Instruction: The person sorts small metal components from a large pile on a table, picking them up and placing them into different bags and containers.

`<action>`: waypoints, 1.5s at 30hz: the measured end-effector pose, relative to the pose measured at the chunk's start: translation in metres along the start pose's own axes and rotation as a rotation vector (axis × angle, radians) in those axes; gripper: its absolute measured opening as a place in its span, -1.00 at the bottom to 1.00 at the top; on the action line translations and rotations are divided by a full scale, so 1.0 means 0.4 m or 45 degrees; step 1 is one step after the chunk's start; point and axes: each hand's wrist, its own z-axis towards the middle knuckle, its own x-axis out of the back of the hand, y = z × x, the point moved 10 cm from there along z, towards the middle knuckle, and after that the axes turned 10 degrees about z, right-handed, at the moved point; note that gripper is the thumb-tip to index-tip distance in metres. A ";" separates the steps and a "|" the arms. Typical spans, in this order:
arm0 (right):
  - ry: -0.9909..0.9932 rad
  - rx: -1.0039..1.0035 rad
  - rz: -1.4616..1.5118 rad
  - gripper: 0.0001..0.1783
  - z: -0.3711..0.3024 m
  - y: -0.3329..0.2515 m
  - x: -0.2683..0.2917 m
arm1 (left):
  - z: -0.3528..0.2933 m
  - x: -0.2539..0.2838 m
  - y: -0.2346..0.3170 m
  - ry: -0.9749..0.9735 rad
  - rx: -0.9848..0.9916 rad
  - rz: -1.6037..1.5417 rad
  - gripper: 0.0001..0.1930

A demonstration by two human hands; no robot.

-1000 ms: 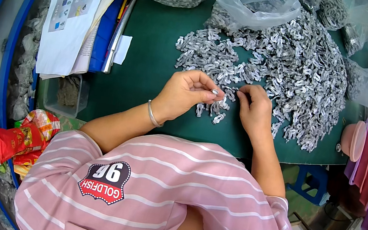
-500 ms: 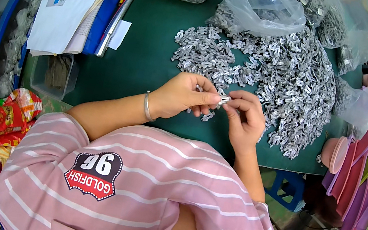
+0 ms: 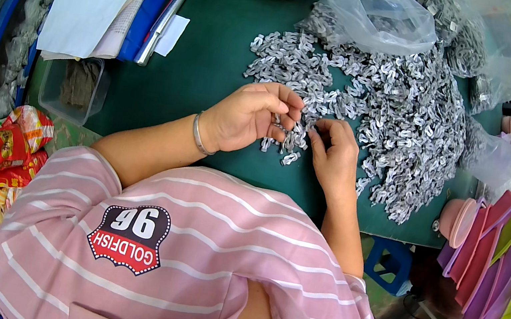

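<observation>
I see the left hand point(image 3: 250, 117) loosely parted; the right hand's point(image 3: 337, 158) grip I cannot tell. Clips point(image 3: 417, 129) lie near the counter's point(image 3: 212, 37) front edge, so a careless reach could sweep some off.

1. A dark green tabletop point(image 3: 222, 32) carries a large heap of small silvery pieces point(image 3: 415, 132) toward the right.
2. A thinner patch point(image 3: 289, 60) joins the heap's left side.
3. An opened clear bag point(image 3: 380, 21) sits at the heap's far side.
4. A white slip point(image 3: 171, 36) lies farther left, near a blue holder point(image 3: 139, 28).
</observation>
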 end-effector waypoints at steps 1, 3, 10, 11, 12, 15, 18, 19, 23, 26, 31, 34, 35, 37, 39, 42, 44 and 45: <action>-0.004 0.005 -0.050 -0.86 0.000 0.000 -0.001 | -0.001 0.006 0.009 0.007 -0.026 -0.006 -0.78; -0.001 0.055 -0.067 -0.85 0.000 -0.003 0.001 | -0.003 0.010 0.018 0.014 -0.053 -0.016 -0.81; -0.045 0.372 -0.166 -0.83 -0.002 -0.060 -0.021 | 0.000 0.023 0.012 0.061 -0.076 0.046 -0.86; -0.001 0.380 -0.161 -0.83 -0.001 -0.053 -0.008 | 0.000 0.016 0.012 0.038 -0.083 0.082 -0.86; 0.044 0.216 0.012 -0.85 0.002 -0.018 0.008 | -0.004 0.016 0.013 0.043 -0.087 0.079 -0.86; 0.219 -0.125 0.479 -0.87 -0.011 0.032 0.051 | -0.017 0.001 -0.018 0.068 0.120 0.243 -0.81; 0.023 0.026 0.594 -0.84 0.001 -0.047 0.036 | -0.034 -0.038 -0.067 0.112 0.406 0.074 -0.64; -0.123 0.156 0.513 -0.83 0.003 -0.080 0.016 | -0.032 -0.030 -0.074 0.110 0.404 0.077 -0.64; -0.110 0.115 -0.210 -0.80 -0.005 -0.024 -0.004 | -0.029 -0.013 -0.084 0.032 0.381 0.067 -0.75; -0.076 0.123 -0.248 -0.82 -0.014 -0.016 -0.001 | -0.029 -0.003 -0.070 0.031 0.308 0.088 -0.81; 0.018 0.137 -0.156 -0.89 -0.023 -0.004 0.033 | -0.039 0.003 -0.047 0.203 0.214 0.202 -0.90; -0.020 -0.198 0.855 -0.92 -0.045 0.052 0.023 | -0.040 -0.014 -0.034 0.183 0.125 0.330 -0.91; -0.019 -0.193 0.853 -0.92 -0.048 0.041 0.023 | -0.042 -0.021 -0.034 0.180 0.121 0.332 -0.91; 0.020 -0.161 1.093 -0.93 -0.056 0.017 0.023 | -0.045 -0.044 -0.031 0.129 0.122 0.435 -0.89; 0.031 -0.018 0.977 -0.94 -0.063 -0.021 0.035 | -0.049 -0.068 -0.031 0.123 0.116 0.470 -0.87; 0.069 0.296 0.634 -0.92 -0.075 -0.103 0.063 | -0.056 -0.074 -0.040 0.113 0.108 0.477 -0.85; 0.114 0.506 0.382 -0.86 -0.094 -0.146 0.071 | -0.065 -0.074 -0.044 0.111 0.101 0.452 -0.83; 0.116 0.512 0.380 -0.86 -0.101 -0.148 0.068 | -0.069 -0.071 -0.042 0.136 0.094 0.430 -0.83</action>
